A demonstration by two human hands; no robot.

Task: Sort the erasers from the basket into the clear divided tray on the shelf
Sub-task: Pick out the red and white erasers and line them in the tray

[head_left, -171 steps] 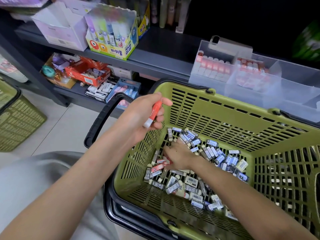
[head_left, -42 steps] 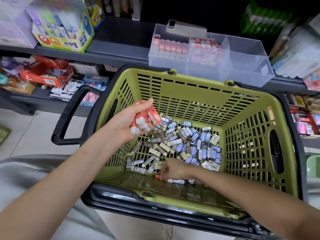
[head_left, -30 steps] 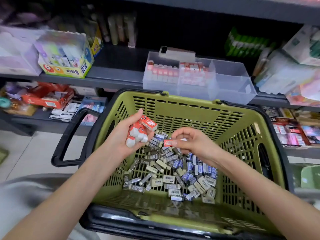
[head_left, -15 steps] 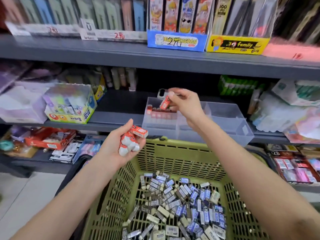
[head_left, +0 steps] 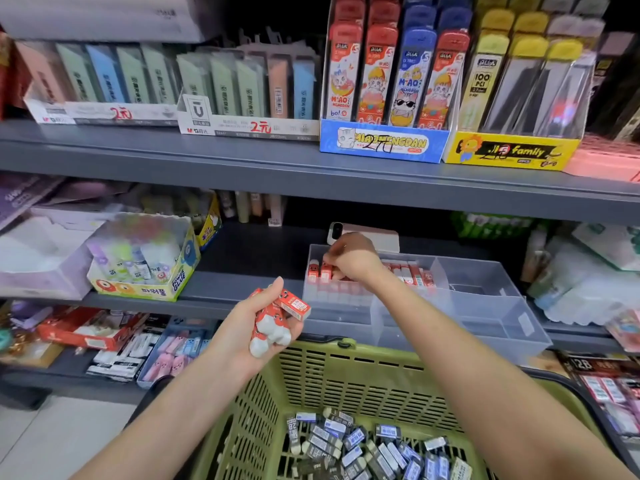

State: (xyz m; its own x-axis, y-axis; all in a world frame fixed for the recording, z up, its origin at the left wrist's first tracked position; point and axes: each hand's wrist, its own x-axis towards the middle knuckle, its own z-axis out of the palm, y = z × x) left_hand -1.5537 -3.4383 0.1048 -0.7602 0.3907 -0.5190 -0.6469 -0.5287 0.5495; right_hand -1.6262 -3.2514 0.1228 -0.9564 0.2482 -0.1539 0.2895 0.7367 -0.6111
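My left hand (head_left: 258, 323) grips a bunch of red-sleeved erasers (head_left: 277, 313) just above the green basket's far rim (head_left: 346, 355). My right hand (head_left: 351, 259) reaches down into the left compartment of the clear divided tray (head_left: 485, 306) on the shelf, fingers curled over a row of red erasers (head_left: 318, 271) standing there; whether it still pinches one is hidden. More red erasers (head_left: 412, 271) fill the middle compartment. Many blue and black-sleeved erasers (head_left: 367, 445) lie on the basket's bottom.
A phone (head_left: 363, 235) leans behind the tray. A glue-stick box (head_left: 145, 268) stands to the left on the same shelf, wrapped packs (head_left: 588, 271) to the right. The shelf above (head_left: 311, 174) carries lead and pencil displays. A lower shelf holds stationery packs (head_left: 121, 348).
My right hand took a red eraser out of the basket, lifted it to the shelf and lowered it into the tray's left compartment. My left hand stayed up with its bunch. The view tilted upward.
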